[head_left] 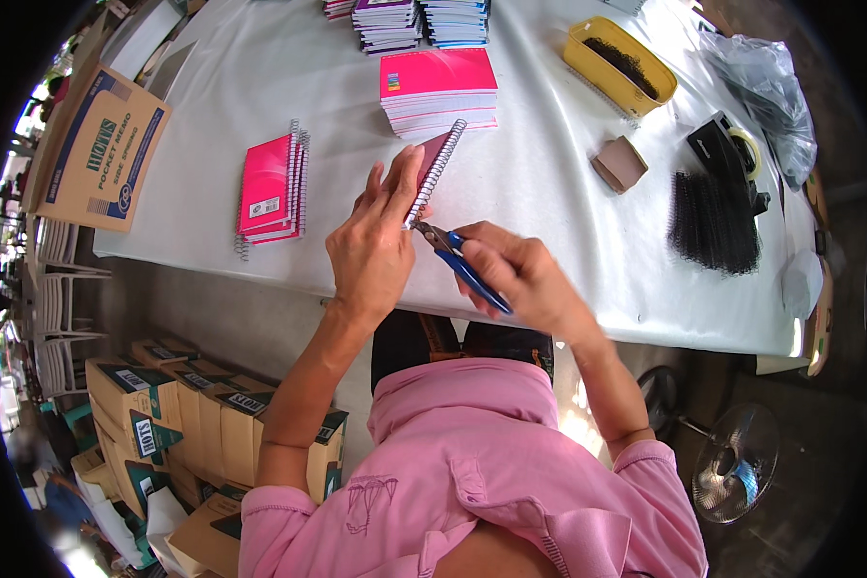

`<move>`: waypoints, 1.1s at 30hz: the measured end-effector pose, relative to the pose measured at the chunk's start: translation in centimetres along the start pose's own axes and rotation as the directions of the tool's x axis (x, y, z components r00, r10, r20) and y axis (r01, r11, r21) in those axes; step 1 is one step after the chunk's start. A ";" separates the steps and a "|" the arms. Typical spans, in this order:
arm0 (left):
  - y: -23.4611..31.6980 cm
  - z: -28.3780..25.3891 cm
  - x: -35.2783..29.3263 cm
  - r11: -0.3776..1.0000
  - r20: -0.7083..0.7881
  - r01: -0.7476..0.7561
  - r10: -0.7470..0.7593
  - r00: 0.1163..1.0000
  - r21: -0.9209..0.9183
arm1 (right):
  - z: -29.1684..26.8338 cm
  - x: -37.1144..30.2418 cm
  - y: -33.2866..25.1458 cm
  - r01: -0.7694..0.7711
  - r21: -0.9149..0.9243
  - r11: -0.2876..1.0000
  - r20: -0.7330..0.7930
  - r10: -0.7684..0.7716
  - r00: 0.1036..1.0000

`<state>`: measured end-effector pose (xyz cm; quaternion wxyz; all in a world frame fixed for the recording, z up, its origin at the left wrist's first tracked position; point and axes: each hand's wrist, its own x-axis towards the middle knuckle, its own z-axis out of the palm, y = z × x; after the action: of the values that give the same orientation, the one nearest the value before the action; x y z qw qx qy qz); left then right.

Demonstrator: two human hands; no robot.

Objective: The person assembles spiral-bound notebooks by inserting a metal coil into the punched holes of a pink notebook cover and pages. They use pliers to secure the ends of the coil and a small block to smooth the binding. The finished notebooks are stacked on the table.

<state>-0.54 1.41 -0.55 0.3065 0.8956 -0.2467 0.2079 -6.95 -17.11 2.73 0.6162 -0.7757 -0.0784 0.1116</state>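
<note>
My left hand holds a small pink spiral notebook upright on its edge above the white table, the wire spine turned to the right. My right hand grips blue-handled pliers; their metal jaws touch the lower end of the spiral wire. Both hands meet near the table's front edge.
A stack of bound pink notebooks lies to the left, an unbound pink stack behind, more stacks at the far edge. A yellow tray, black wire coils and a tape dispenser sit at right. Cardboard boxes and a fan stand on the floor.
</note>
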 end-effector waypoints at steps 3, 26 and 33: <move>-0.3 -0.5 0.3 0.991 -0.055 -0.099 0.105 0.993 0.094 | -2.1 1.0 -1.3 -0.230 0.317 0.920 0.259 0.149 0.954; -25.5 -8.0 0.4 0.744 0.296 0.589 -0.512 0.806 -0.316 | 10.9 18.2 2.3 0.489 -0.782 0.387 0.164 -0.629 0.760; -22.9 -7.7 0.7 0.781 0.246 0.585 -0.537 0.807 -0.216 | -7.0 21.2 4.0 -0.137 -0.866 0.481 -0.477 -0.710 0.518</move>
<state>11.40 21.98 -4.84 0.4564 0.8895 -0.0204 -0.0078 15.29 -19.08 -1.25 0.1443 -0.8936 0.0158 -0.4247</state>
